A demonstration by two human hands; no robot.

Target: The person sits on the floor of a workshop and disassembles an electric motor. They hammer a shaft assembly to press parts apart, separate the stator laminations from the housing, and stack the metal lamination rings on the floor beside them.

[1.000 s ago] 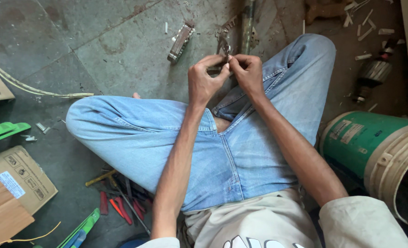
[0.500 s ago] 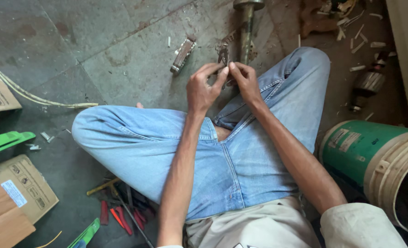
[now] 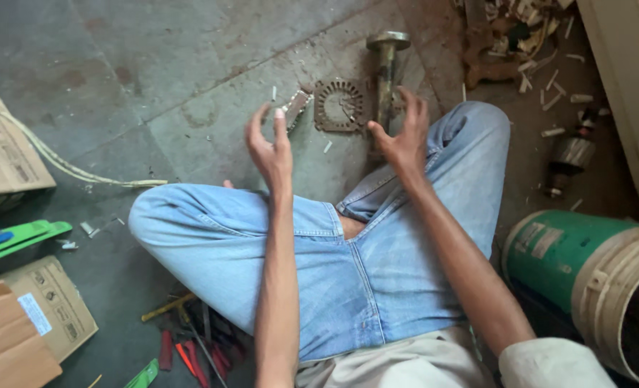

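I sit cross-legged on a stone floor in blue jeans. My left hand (image 3: 270,145) is raised over my left knee, fingers spread, holding nothing. My right hand (image 3: 404,135) is raised over my right knee, also spread and empty. Between and beyond them on the floor lies a round slotted metal ring (image 3: 341,105). A thick metal shaft with a flanged end (image 3: 385,70) lies just past my right fingers. A small flat metal piece (image 3: 295,109) lies by my left fingertips.
A green and cream bucket (image 3: 598,282) lies on its side at the right, a motor rotor (image 3: 569,154) beyond it. Cardboard boxes (image 3: 17,327) and green packets (image 3: 14,241) sit left. Red-handled tools (image 3: 190,345) lie under my left leg. Scraps litter the far right.
My hands were together pinching a small metal part in front of me. They have let go, moved apart and opened. The view has tilted, showing the ring and shaft on the floor.
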